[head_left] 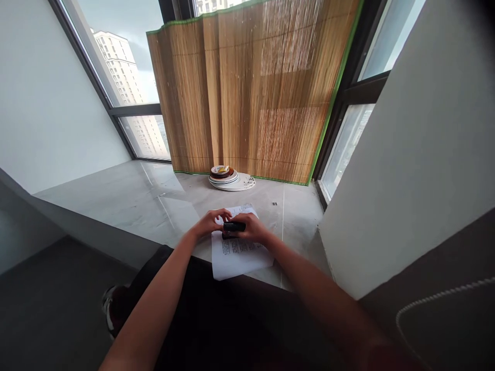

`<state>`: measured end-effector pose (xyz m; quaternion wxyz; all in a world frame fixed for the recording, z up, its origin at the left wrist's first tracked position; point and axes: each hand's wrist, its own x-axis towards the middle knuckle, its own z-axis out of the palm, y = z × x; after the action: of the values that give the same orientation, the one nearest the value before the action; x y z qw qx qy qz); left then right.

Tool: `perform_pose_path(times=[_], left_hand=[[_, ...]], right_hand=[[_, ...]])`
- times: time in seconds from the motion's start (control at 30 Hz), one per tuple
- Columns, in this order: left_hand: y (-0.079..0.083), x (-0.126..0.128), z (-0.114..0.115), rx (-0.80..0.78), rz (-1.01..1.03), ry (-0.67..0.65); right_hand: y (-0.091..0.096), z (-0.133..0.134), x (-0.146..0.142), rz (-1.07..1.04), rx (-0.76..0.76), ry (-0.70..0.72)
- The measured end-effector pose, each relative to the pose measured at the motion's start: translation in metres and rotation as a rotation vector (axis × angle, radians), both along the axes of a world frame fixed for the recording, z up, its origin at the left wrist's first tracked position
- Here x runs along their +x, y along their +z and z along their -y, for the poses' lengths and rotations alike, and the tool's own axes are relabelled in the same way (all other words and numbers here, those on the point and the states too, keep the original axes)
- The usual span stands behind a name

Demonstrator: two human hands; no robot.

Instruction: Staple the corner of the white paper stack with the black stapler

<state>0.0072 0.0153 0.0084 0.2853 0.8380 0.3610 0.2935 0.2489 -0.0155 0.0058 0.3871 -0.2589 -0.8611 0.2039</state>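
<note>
A black stapler [234, 226] is over the printed sheets of paper [242, 260] on the grey ledge. My right hand [252, 228] is closed around its right end. At its left end, my left hand [212, 222] curls in, with the thumb and fingertips at the stapler and a gap showing inside the curve. The fingertips of both hands are partly hidden. Under the stapler lies the page's text, and the paper's near edge hangs over the front of the ledge.
A stack of plates and small dishes [222, 178] stands at the back of the ledge, before a straw blind [251, 93] with green edging. Small dark pieces [274, 203] lie right of the paper. White walls rise on both sides, and a twisted cord [436, 297] hangs lower right.
</note>
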Motion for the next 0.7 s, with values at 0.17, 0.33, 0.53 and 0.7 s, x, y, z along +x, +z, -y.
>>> perform_pose_path(times=[0.17, 0.33, 0.53, 0.7], left_hand=[[-0.002, -0.002, -0.006, 0.163, 0.032, 0.195], [-0.021, 0.003, -0.008, 0.231, -0.204, 0.361], [-0.026, 0.003, -0.002, 0.084, -0.404, 0.257], [-0.016, 0.018, 0.012, 0.099, -0.554, 0.239]], right_hand=[[-0.002, -0.005, -0.005, -0.165, -0.078, -0.227], [0.004, -0.012, 0.012, -0.134, -0.084, -0.623], [0.015, -0.022, 0.057, 0.071, -0.101, -1.005], [0.020, -0.024, 0.069, 0.287, -0.315, -1.036]])
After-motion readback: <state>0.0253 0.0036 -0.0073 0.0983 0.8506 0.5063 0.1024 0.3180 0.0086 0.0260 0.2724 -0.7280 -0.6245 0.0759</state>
